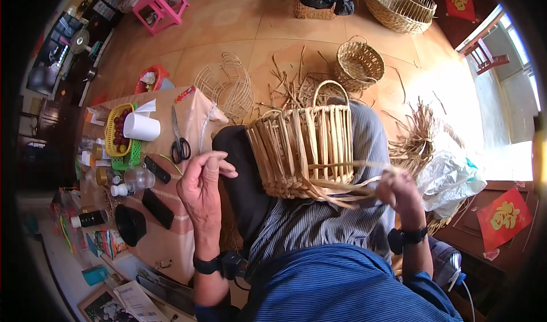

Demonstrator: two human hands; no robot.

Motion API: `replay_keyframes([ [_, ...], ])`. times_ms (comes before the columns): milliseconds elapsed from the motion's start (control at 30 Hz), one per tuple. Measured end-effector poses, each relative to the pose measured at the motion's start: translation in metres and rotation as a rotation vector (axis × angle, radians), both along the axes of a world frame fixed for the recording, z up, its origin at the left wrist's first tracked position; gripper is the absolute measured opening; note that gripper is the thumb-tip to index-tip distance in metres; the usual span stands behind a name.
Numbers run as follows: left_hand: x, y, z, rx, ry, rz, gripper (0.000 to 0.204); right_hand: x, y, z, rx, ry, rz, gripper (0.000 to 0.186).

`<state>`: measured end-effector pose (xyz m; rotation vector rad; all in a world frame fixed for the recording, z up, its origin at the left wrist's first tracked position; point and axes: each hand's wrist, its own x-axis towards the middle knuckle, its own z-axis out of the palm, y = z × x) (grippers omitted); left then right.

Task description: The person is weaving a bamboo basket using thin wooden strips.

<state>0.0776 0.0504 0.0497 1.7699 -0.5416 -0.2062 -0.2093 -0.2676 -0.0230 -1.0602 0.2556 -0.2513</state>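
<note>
Two hands work at a half-woven basket (pixel 305 151) lying on the person's lap, just beside the bench (pixel 188 122). Its braided bottom is done and the upright stakes and handle stand, but I judge the walls between them are not filled yet. The long axis runs away from the person, handle end pointing far. The right hand (pixel 399 190) is closed around loose straw strands (pixel 347 181); the left hand (pixel 200 186) is half open, holding nothing.

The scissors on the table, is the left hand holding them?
No, the scissors lie untouched on the table, and the left hand is raised beside them, open and empty.
</note>
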Motion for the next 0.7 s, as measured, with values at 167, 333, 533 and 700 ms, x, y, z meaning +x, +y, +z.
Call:
replay_keyframes([
  [167,-0.012,-0.006,-0.01,-0.002,-0.103,0.003,0.015,-0.001,0.01,0.034,-0.226,0.446,0.369,0.046],
  [333,-0.024,-0.022,-0.01,-0.069,-0.187,0.033,0.012,-0.028,-0.021,-0.021,0.074,0.048,-0.546,0.034],
  [533,-0.031,-0.03,-0.001,0.057,-0.437,-0.059,0.008,-0.023,-0.054,-0.004,0.51,-0.298,-0.866,0.029],
  [700,-0.042,-0.036,0.001,0.181,-0.416,-0.304,0.018,-0.068,-0.102,0.004,0.525,-0.38,-0.706,0.042],
])
